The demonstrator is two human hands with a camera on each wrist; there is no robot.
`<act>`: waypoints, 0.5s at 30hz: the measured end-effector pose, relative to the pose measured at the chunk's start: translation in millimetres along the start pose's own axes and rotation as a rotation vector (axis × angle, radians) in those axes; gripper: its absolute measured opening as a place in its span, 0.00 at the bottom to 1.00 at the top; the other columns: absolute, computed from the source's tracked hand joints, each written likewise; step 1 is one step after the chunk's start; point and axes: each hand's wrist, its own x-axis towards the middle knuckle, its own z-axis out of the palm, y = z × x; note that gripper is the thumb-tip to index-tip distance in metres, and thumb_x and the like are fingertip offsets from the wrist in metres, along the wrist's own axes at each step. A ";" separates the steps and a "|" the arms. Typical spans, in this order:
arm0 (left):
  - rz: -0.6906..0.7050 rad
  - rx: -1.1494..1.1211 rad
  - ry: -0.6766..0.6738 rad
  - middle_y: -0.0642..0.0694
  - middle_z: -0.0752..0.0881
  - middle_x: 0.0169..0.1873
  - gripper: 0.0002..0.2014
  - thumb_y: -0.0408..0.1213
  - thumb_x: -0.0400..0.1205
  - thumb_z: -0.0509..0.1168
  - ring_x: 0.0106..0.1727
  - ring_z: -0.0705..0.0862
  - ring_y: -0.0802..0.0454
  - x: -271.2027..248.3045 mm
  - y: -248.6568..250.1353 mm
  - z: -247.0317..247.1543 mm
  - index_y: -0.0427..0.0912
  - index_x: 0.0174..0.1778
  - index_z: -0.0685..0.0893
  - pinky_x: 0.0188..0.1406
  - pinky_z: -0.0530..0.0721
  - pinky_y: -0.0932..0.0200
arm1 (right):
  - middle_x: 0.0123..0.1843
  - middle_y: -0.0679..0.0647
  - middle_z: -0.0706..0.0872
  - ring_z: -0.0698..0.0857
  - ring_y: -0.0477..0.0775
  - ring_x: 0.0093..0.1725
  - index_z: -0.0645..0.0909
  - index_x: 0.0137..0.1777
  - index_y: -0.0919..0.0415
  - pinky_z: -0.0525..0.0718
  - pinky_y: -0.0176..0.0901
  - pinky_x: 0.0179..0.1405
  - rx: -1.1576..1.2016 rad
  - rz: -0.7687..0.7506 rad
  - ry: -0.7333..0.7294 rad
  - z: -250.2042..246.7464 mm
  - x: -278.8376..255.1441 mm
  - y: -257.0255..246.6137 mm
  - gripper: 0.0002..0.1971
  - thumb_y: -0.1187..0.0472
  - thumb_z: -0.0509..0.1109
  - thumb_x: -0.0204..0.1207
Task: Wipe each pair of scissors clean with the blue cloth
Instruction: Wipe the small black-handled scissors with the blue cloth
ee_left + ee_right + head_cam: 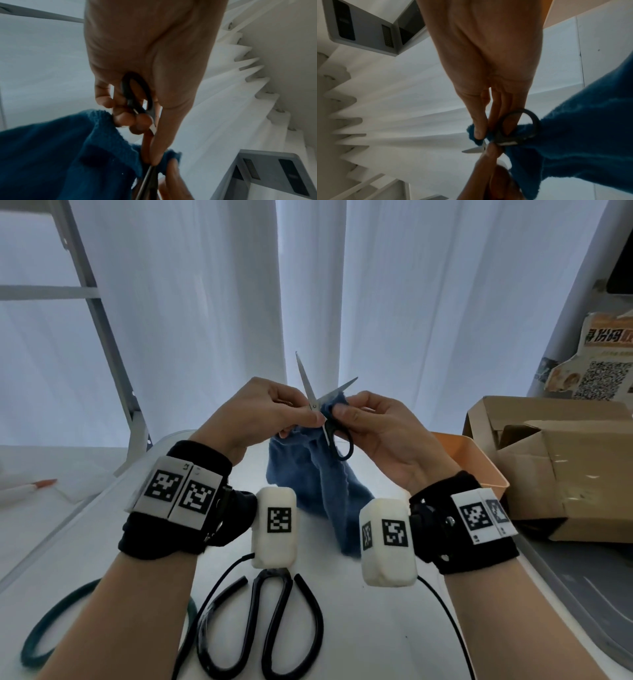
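Note:
A small pair of scissors (312, 402) with black handles is held up over the table, blades spread apart. My left hand (301, 414) pinches it near the pivot, and one handle loop (137, 92) lies inside the curled fingers. My right hand (342, 412) pinches the blue cloth (318, 484) around the right-pointing blade close to the pivot. The rest of the cloth hangs down to the table. In the right wrist view my thumb presses the blue cloth (582, 135) beside the bare blade tip (474, 149). A large black pair of scissors (274, 621) lies shut on the table below my wrists.
An orange tray (479, 460) and an open cardboard box (555, 467) stand at the right. A teal ring (41, 628) lies at the near left, a pen (30, 486) further left. Black cables run beside the large scissors. White curtains and a metal frame (113, 364) stand behind.

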 end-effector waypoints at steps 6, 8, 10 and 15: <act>0.061 0.044 0.010 0.47 0.84 0.28 0.06 0.36 0.76 0.77 0.30 0.79 0.61 -4.8 11.5 4.6 0.36 0.38 0.90 0.29 0.77 0.73 | 0.49 0.67 0.86 0.89 0.54 0.37 0.74 0.37 0.60 0.85 0.36 0.34 0.021 -0.014 0.072 10.9 -0.7 -1.5 0.14 0.75 0.74 0.76; 0.078 0.064 0.008 0.45 0.82 0.28 0.06 0.37 0.74 0.78 0.32 0.79 0.57 -6.3 14.3 7.1 0.39 0.38 0.91 0.34 0.77 0.67 | 0.50 0.67 0.85 0.89 0.53 0.36 0.74 0.38 0.61 0.85 0.35 0.31 0.064 -0.001 0.081 13.0 -1.1 -2.5 0.13 0.74 0.74 0.76; 0.082 0.078 0.008 0.45 0.81 0.28 0.06 0.39 0.74 0.79 0.33 0.78 0.55 -7.4 16.1 8.8 0.40 0.37 0.91 0.37 0.76 0.62 | 0.50 0.67 0.86 0.89 0.52 0.34 0.77 0.44 0.63 0.84 0.34 0.28 0.117 0.029 0.090 14.2 -2.3 -5.2 0.09 0.74 0.73 0.77; 0.078 0.105 0.041 0.50 0.78 0.23 0.07 0.39 0.74 0.79 0.28 0.74 0.58 -9.5 17.6 9.2 0.40 0.35 0.92 0.29 0.72 0.70 | 0.55 0.67 0.89 0.89 0.58 0.45 0.78 0.61 0.66 0.89 0.42 0.47 0.114 0.041 0.082 8.5 -0.9 -4.7 0.15 0.74 0.74 0.77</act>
